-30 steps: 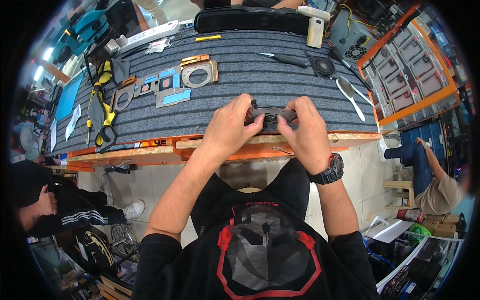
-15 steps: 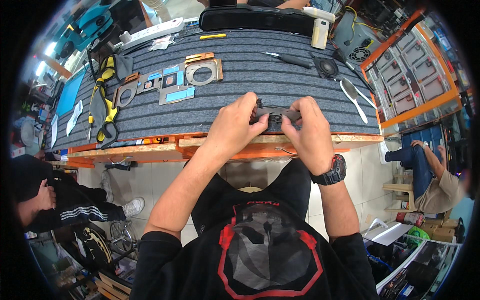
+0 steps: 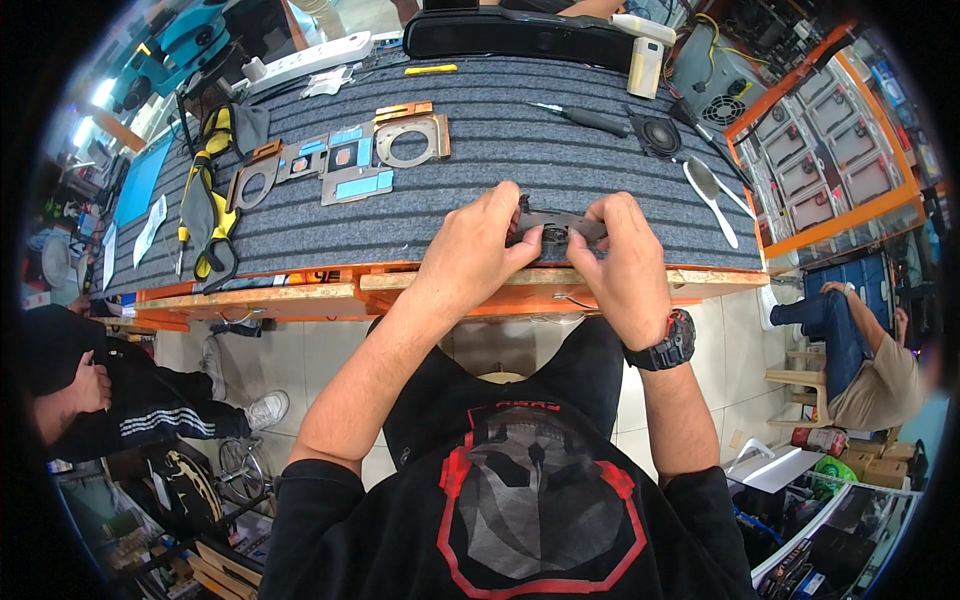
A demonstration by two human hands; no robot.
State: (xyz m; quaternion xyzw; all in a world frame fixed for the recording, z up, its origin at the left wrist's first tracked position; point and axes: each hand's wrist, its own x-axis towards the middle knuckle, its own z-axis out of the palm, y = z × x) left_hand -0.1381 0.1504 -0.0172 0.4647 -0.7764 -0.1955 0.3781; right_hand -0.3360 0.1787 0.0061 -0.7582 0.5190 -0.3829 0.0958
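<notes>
Just above the mat's near edge I hold a flat dark part, by its look a small cooling fan (image 3: 556, 221), tilted up between both hands. My left hand (image 3: 472, 242) is closed on its left end, thumb against the side facing me. The fingers of my right hand (image 3: 626, 262) grip the other end, thumb also pressed near the middle. A short black piece sticks up by the left fingertips. Fingers hide much of the part. To the left lies a copper and grey heatsink plate (image 3: 357, 186) with round openings and blue pads.
On the striped grey mat (image 3: 480, 130) are a precision screwdriver (image 3: 592, 121), another small fan (image 3: 657, 136), a brush (image 3: 711, 200) and a yellow-black strap-like item (image 3: 208, 215). A black speaker bar (image 3: 520, 38) stands behind. An orange-framed cabinet (image 3: 835, 150) is at right. Two people sit at the sides.
Both hands keep their grip on the cooling fan and have barely moved. The whole view has shifted very slightly.
</notes>
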